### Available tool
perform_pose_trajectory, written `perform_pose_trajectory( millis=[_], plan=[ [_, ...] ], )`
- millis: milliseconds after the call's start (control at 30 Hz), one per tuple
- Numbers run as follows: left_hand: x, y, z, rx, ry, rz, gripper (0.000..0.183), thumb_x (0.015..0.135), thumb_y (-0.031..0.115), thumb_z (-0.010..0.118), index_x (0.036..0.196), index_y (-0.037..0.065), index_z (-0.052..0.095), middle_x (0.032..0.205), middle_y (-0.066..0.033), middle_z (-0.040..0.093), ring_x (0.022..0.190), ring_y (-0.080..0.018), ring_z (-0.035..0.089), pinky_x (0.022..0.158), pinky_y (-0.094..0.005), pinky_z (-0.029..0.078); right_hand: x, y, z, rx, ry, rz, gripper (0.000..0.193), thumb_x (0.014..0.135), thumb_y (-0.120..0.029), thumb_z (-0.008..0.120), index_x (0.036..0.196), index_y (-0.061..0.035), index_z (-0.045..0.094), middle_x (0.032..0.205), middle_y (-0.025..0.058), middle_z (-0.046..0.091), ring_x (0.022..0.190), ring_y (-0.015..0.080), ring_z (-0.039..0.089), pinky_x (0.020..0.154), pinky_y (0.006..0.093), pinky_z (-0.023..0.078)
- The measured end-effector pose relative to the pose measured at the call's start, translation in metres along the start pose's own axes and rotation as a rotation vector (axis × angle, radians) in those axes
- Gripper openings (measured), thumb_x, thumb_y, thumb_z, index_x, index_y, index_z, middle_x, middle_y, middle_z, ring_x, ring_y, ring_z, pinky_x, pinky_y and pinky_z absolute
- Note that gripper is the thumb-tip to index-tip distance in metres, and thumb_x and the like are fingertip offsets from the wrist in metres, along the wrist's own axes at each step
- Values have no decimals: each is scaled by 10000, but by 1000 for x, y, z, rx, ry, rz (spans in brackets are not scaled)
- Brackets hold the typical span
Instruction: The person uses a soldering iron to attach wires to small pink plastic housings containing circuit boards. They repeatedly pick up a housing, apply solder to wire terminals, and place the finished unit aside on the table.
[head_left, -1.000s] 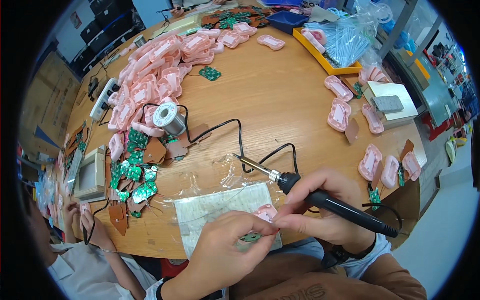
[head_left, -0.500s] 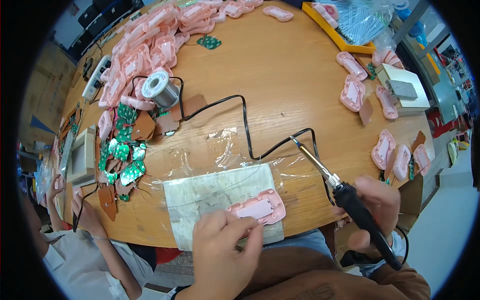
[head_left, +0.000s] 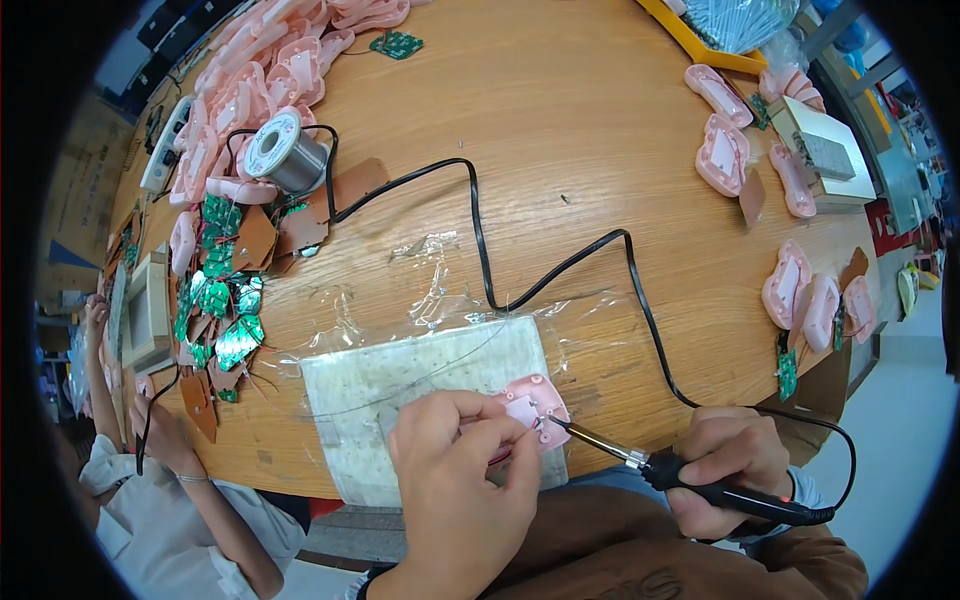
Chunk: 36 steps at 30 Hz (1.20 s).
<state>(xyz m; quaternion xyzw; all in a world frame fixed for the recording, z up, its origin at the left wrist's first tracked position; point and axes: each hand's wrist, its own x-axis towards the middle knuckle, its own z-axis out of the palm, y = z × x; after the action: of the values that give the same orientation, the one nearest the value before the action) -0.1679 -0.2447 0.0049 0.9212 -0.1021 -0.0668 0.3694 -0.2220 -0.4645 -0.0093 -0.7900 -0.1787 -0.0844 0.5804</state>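
My right hand (head_left: 735,465) is closed round the black handle of a soldering iron (head_left: 700,482). Its metal tip meets or nearly meets the inside of a pink plastic shell half (head_left: 550,400), near a small metal contact. With bent fingers, my left hand (head_left: 455,465) grips the shell's near left side and hides much of it; whether a wire is also pinched there I cannot make out. Beneath the shell lies a worn, whitish work mat (head_left: 350,400), with a thin strand of solder wire (head_left: 440,375) across it.
A solder spool (head_left: 285,150) stands left, beside heaped pink shells (head_left: 240,110) and green circuit boards (head_left: 215,300). The iron's black cord (head_left: 478,230) winds over the table. Several shells (head_left: 787,285) lie right, below a yellow tray (head_left: 690,40). At left, a co-worker's hand (head_left: 165,435) is near.
The soldering iron has swung down and left, from pointing up above the mat to its tip at the shell. My left hand stays at the shell, covering more of it. The view has shifted slightly.
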Motion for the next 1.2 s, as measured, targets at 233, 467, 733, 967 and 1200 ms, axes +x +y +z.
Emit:
perform_pose_trajectory(
  millis=[233,467,733,967,1200],
  plan=[
    [1,2,1,29,-3,22,67,700,-15,725,730,-7,665,878,-88,577,876,-235,529,706,-317,463,8,3,5,5,-51,-30,219,648,-59,759,793,-83,597,593,33,526,450,190,491,398,293,361],
    [2,3,2,-22,-14,-45,73,697,-12,730,729,-5,665,882,-84,571,877,-228,523,687,-314,470,8,2,-4,-8,-18,-36,261,646,-44,761,838,-78,588,588,36,516,445,183,480,393,291,344],
    [3,3,0,35,-45,-6,71,700,-8,733,736,1,672,883,-81,564,883,-227,519,694,-308,473,9,4,-3,-3,-47,-47,271,651,-38,756,849,-71,573,581,43,519,436,176,473,389,283,332],
    [10,2,-3,103,-63,46,75,703,24,728,716,30,655,812,-83,543,833,-263,501,726,-349,415,14,6,-2,-11,-30,-64,270,651,-35,753,847,-61,570,576,46,520,433,176,473,392,284,335],
    [21,2,-7,173,-135,64,79,710,63,727,704,49,649,778,-82,529,805,-283,506,742,-382,398,18,7,0,7,-32,-54,249,652,-34,755,825,-60,578,580,49,522,443,179,472,396,287,336]
  ],
)
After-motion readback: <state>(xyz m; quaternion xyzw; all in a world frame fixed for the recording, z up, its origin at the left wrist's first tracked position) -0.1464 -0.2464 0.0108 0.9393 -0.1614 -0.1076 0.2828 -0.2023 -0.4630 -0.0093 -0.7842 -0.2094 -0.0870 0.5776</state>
